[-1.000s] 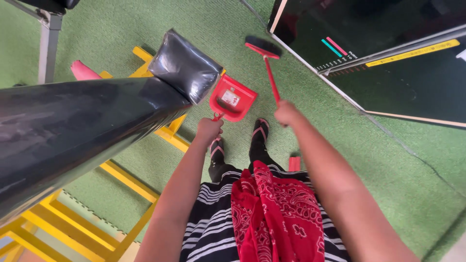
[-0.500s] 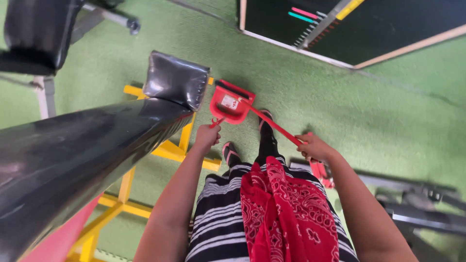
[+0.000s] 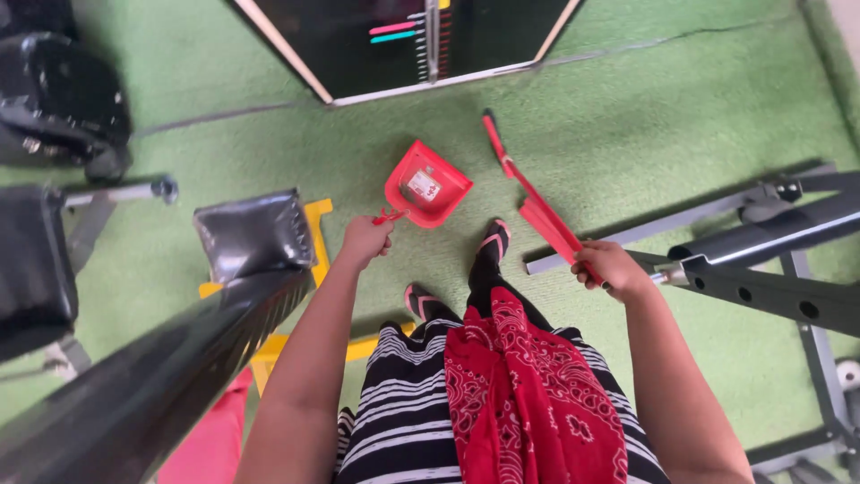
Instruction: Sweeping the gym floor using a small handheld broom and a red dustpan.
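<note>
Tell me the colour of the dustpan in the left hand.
Red, with a small pale label inside the dustpan; the head view shows it, held by the left hand.

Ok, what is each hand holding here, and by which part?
Left hand grips the red plastic dustpan by its handle end. Right hand grips the red long-handled brush by its handle's near end.

Single view: head camera, worn at head height, facing steeply down along wearer's body. Near field: torso, both arms, feet. Farther: green floor (image 3: 627,116), black panel (image 3: 358,45) at top edge, bench frame (image 3: 761,287) right. No second view.
</note>
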